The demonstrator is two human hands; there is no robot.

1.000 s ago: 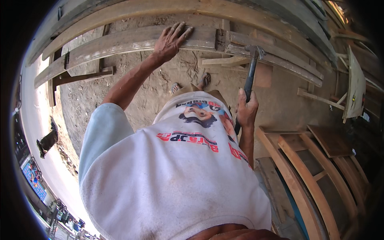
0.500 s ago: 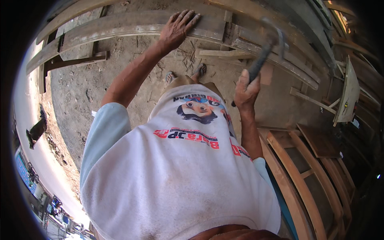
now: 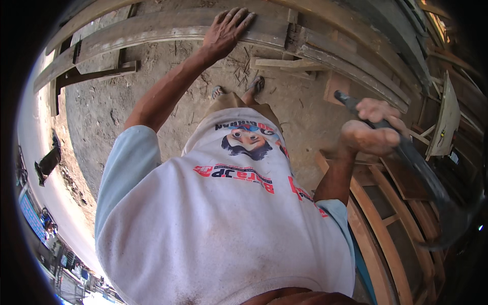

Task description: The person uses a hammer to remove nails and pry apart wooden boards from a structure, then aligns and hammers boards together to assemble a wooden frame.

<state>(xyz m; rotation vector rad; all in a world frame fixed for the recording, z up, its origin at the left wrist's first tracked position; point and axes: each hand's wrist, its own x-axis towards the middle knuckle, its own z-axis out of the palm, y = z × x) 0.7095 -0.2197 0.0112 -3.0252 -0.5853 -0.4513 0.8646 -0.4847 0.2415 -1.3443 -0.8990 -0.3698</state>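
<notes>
At the top centre, my left hand (image 3: 226, 33) lies open with fingers spread over a long weathered wooden board (image 3: 152, 28), which has a break or joint beside a second length of board (image 3: 351, 61). On the right, my right hand (image 3: 371, 129) is wrapped round a black-handled hammer (image 3: 414, 162). The hammer's head (image 3: 457, 223) is blurred and swung out toward the lower right, away from the boards. My sandalled feet show on the dirt floor below the boards, past my printed white shirt.
Wooden frames (image 3: 386, 239) lean at the lower right, and a pale panel (image 3: 439, 114) stands at the far right. More planks and a short brace (image 3: 290, 63) lie along the top. A bright road (image 3: 48, 198) runs down the left, with a dark object (image 3: 48, 162) near its edge.
My right hand and the hammer have moved right, with the hammer head swinging from the board down toward the lower right. My left hand stays on the board, shifted slightly up in view.
</notes>
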